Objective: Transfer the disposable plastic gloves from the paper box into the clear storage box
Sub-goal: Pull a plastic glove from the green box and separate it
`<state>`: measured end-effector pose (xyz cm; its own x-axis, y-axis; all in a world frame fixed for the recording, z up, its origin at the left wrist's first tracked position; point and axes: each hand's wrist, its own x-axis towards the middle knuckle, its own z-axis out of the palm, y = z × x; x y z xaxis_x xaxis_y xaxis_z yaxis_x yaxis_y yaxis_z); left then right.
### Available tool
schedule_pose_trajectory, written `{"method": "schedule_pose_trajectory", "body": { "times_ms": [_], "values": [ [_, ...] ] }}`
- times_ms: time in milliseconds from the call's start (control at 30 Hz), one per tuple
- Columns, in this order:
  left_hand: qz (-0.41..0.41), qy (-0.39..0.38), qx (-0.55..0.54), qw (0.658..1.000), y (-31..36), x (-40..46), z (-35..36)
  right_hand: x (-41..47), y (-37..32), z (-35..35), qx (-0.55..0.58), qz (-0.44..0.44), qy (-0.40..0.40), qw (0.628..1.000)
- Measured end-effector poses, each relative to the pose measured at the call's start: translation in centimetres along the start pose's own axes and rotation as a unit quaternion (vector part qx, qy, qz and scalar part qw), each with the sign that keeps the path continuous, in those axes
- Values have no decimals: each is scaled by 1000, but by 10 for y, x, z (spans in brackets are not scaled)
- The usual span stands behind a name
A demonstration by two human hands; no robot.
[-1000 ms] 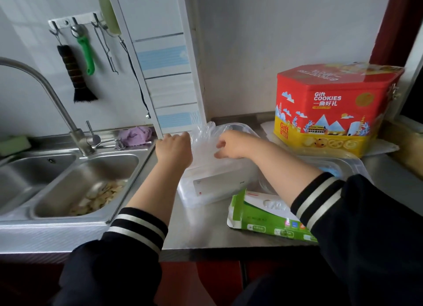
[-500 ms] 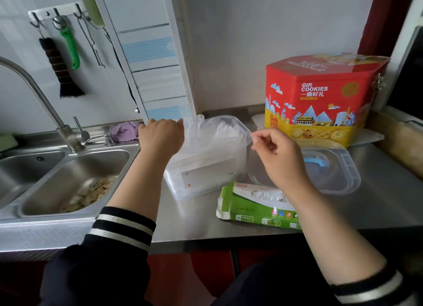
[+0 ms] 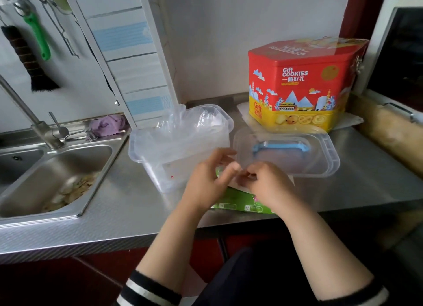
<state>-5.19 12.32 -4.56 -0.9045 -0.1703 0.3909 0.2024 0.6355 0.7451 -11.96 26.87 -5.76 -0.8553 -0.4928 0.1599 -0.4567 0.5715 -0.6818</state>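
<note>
I'm looking down at a steel bench (image 3: pixel 128 205) in a small kitchen, sink (image 3: pixel 57 168) on the left, white wall behind. Both hands meet over the green paper box (image 3: pixel 242 205) at the bench's front edge. My right hand (image 3: pixel 267 186) has its fingers curled in over the box opening; the left hand (image 3: pixel 210 182) has its fingers bent beside them. Whether either has film pinched I cannot tell.

To do this pull well, I'd say pinch one thin bundle only, hold the paper box down with the other hand, and draw it out slowly so the stack doesn't drag.

Just behind stands the clear storage box (image 3: pixel 180 145), with gloves (image 3: pixel 183 125) bulging above its rim. Its lid (image 3: pixel 286 152) lies to the right, before a red cookie tin (image 3: pixel 302 83).
</note>
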Motion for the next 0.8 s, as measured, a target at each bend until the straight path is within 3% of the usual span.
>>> {"method": "schedule_pose_trajectory", "body": {
  "times_ms": [100,333,567,800],
  "values": [
    [-28,-50,50,997,-27,-11,21,-3,2,1,-15,-19,22,999],
    [-21,-22,53,998,-32,-15,29,-10,7,7,-43,-34,81,995],
    [-21,-32,109,993,-33,-14,31,-10,7,2,179,8,129,975],
    [5,-25,155,988,-39,-12,34,-10,-10,-14,274,-2,153,949]
  ]
}}
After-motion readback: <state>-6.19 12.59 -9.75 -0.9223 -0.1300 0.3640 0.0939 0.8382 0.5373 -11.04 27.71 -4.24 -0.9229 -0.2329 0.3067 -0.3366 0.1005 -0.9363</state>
